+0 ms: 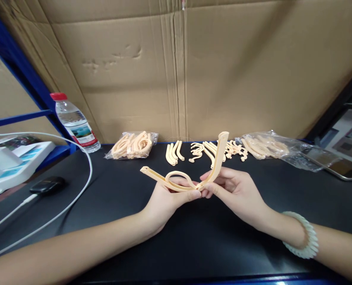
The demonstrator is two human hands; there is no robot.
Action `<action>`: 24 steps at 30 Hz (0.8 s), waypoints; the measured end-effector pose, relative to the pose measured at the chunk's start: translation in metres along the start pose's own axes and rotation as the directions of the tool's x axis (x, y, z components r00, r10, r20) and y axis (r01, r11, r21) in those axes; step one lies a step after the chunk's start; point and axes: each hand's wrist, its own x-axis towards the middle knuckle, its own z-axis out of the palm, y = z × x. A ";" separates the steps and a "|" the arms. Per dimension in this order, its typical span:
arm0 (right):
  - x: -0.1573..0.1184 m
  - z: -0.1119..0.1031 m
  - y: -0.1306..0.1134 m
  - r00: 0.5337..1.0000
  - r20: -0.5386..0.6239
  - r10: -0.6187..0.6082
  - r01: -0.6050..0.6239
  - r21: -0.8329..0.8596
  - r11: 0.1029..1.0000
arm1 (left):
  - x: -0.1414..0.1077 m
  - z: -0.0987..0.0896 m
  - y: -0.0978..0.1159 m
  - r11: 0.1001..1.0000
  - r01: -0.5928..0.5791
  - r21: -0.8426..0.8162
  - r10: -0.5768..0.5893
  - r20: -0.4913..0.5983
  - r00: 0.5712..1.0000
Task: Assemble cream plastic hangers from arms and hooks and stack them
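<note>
Between thumb and fingers, my left hand [174, 196] pinches a beige curved plastic strip [155, 174] that points up to the left. A thin arched beige piece [180, 173] rises from this strip in a loop. My right hand [235, 190] grips a second beige curved strip [220, 152], which stands steeply up to the right. The lower ends of both strips meet between my fingertips, over the black table [170, 245]. Whether the ends are joined cannot be made out, since the fingers partly cover them.
Loose curved strips [172, 154], small hooked pieces [196, 150] and more curly pieces [238, 149] lie behind my hands. Clear bags of beige parts [132, 144] [263, 146] flank them. A water bottle [76, 122], a white cable [89, 174], a black device [48, 185] and a phone [339, 164] lie around.
</note>
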 end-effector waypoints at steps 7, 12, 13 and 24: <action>-0.001 -0.001 0.005 0.996 -0.012 0.094 -0.093 0.024 0.995 | 0.000 0.002 0.004 0.997 0.019 0.070 -0.019 0.002 1.000; 0.007 -0.008 0.008 0.990 0.002 0.139 -0.139 -0.026 0.990 | 0.000 -0.001 0.006 0.995 0.027 0.095 -0.034 0.064 0.997; 0.010 -0.012 0.008 0.988 0.032 0.151 -0.149 -0.040 0.988 | 0.000 -0.002 0.007 0.994 0.041 0.104 -0.047 0.062 0.997; 0.040 -0.082 -0.016 0.848 0.430 0.311 -0.207 -0.272 0.940 | 0.008 -0.012 0.016 0.979 0.110 0.172 -0.106 -0.034 0.994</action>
